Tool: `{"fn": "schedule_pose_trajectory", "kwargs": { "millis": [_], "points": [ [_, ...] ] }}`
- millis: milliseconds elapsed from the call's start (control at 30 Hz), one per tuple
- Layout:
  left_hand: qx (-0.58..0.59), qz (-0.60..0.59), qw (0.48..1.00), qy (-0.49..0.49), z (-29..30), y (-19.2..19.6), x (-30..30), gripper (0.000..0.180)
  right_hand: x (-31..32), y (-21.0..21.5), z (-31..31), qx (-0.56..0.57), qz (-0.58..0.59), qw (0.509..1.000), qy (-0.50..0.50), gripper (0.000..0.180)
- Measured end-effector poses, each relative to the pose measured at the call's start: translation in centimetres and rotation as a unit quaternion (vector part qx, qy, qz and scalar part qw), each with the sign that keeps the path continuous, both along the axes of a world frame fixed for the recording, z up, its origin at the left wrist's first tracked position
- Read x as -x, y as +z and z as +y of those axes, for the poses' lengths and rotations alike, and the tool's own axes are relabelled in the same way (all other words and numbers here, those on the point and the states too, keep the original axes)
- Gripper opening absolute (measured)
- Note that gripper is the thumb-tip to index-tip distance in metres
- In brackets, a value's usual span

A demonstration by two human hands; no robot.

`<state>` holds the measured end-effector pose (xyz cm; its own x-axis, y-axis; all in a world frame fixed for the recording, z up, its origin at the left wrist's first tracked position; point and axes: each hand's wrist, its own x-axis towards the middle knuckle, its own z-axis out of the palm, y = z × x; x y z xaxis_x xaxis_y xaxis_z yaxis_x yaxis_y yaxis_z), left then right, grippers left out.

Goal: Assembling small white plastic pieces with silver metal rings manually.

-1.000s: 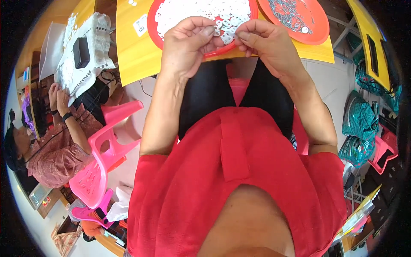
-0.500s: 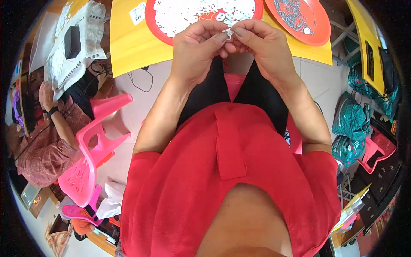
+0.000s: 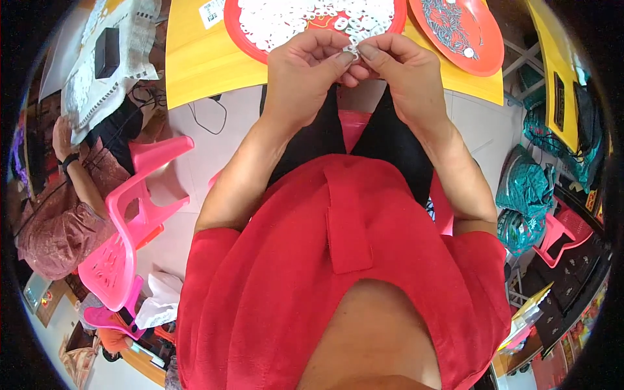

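My left hand (image 3: pixel 305 75) and my right hand (image 3: pixel 404 71) meet over the near edge of the yellow table (image 3: pixel 214 62). Between their fingertips is a small white ring-shaped plastic piece (image 3: pixel 353 49), pinched from both sides; the fingers partly cover it. Just beyond, a red tray (image 3: pixel 244 40) is spread with many similar white pieces (image 3: pixel 279 23). To its right lies an orange-red plate (image 3: pixel 481 62) bearing a heap of small grey metal-looking parts (image 3: pixel 442 26) and a white round piece (image 3: pixel 468 52).
At the left, another person's arm (image 3: pixel 84 185) rests by a cloth-covered table with a black box (image 3: pixel 107 52). A pink chair (image 3: pixel 110 266) stands behind that person. Teal bags (image 3: pixel 526 188) and another pink chair (image 3: pixel 562 234) are at the right. A white paper label (image 3: pixel 211 13) lies on my table.
My hands stay together at the white piece, with only slight finger movement. The whole view has shifted a little, so the tray and plate appear slightly farther right.
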<state>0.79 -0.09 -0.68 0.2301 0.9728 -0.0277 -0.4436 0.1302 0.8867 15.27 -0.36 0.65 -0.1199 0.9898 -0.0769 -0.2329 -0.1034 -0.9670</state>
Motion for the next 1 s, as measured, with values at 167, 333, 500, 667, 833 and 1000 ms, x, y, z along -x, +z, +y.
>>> {"fn": "schedule_pose_trajectory", "kwargs": {
  "millis": [167, 333, 500, 667, 833, 1000],
  "points": [
    [-0.019, 0.077, 0.997, 0.019, -0.3, 0.3, -0.2, 0.011, 0.1, 0.3, -0.3, -0.017, -0.062, 0.998, 0.003, 0.009],
    [-0.035, 0.13, 0.989, 0.053, -0.7, 0.5, -0.6, 0.008, 0.3, 0.1, -0.3, -0.034, -0.08, 0.996, 0.001, 0.008],
    [-0.047, 0.155, 0.984, 0.076, -0.9, 0.6, -0.7, 0.007, 0.5, -0.6, -0.3, -0.036, -0.065, 0.997, 0.008, 0.007],
    [-0.065, 0.234, 0.969, 0.054, -0.8, 1.0, -0.4, 0.007, 0.4, -0.7, -0.1, -0.072, -0.101, 0.992, -0.012, 0.007],
    [-0.059, 0.19, 0.979, 0.05, -0.7, 0.4, -0.5, 0.009, 0.3, -0.6, 0.1, -0.093, -0.148, 0.985, -0.014, 0.01],
    [-0.029, 0.185, 0.98, 0.071, -0.6, 0.7, -0.1, 0.012, -1.8, 0.1, 1.4, -0.152, -0.318, 0.934, -0.058, 0.01]
  ]
}}
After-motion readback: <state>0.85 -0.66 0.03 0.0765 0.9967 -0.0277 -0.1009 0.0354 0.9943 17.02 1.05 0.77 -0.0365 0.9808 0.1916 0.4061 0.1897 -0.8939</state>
